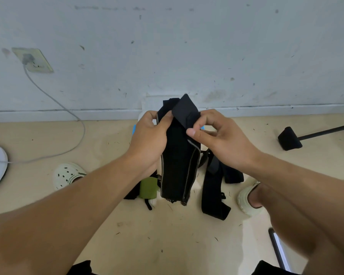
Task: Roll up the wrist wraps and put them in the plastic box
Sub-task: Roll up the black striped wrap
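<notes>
Head view: both hands hold a black wrist wrap [177, 161] up over the floor [167, 235].
Left hand [147, 141] fingers grip its edge; right hand [218, 135] fingers pinch the folded top. The hands and wrap mostly hide the plastic box [147, 104]; more black wraps [214, 191] and a green roll [148, 187] lie below.

Held wrap [177, 155]: centre of view, above the floor [167, 235], hanging down between both hands.
Left hand [149, 139]: on the wrap's left edge.
Right hand [216, 137]: on its upper right, at the folded-over top end.
Plastic box [147, 108]: behind the hands, against the wall [167, 46], mostly hidden.
Loose wraps [214, 191]: on the floor, right of the held wrap.
Rolled wrap [148, 187]: on the floor, just left of the held wrap's lower end.
Feet in clogs [68, 174]: either side of the wraps.
Wall socket [33, 60]: far left on the wall; cable [68, 110] runs down to the floor.
</notes>
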Demonstrator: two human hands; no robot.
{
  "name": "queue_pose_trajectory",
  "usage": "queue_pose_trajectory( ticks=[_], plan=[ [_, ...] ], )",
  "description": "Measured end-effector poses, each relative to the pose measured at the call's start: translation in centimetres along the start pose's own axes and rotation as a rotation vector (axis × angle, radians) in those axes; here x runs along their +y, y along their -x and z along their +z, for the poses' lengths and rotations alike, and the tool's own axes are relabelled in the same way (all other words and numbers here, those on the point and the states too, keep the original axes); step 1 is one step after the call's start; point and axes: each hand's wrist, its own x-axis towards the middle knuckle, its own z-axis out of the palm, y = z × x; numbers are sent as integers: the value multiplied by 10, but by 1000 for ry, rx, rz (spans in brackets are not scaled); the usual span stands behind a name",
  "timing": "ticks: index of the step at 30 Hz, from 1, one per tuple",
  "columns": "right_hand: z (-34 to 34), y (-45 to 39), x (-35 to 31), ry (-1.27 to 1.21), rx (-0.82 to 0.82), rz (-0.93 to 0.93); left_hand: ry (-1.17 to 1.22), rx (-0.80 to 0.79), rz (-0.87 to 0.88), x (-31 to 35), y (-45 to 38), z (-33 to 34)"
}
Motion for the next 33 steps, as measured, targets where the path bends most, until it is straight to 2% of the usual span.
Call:
queue_pose_trajectory(
  ticks=[2, 5, 8, 18, 22, 25, 30, 33],
  plan=[
    [0, 0, 0, -56, 63, -19, -8, -34, -3, 2, 1, 1],
    [-5, -5, -1, -104, 152, 51, -41, -74, -3, 1, 2, 1],
    [-7, -6, -1, -104, 131, 88, -56, -71, 8, 1, 2, 1],
    [-3, -8, -9, -116, 184, 123, -96, 121, 85, 0, 3, 4],
    [-4, -4, -13, 9, 237, 4, -19, 258, 68, 4, -3, -2],
    [-8, -1, -17, 57, 115, 40, 65, 308, 20, 14, -12, -13],
    [-3, 6, -14, 91, -94, 212, 48, 163, 59, 21, -7, -10],
    [0, 2, -15, 161, -102, 280, 12, 124, 70, 20, -2, -8]
  ],
)
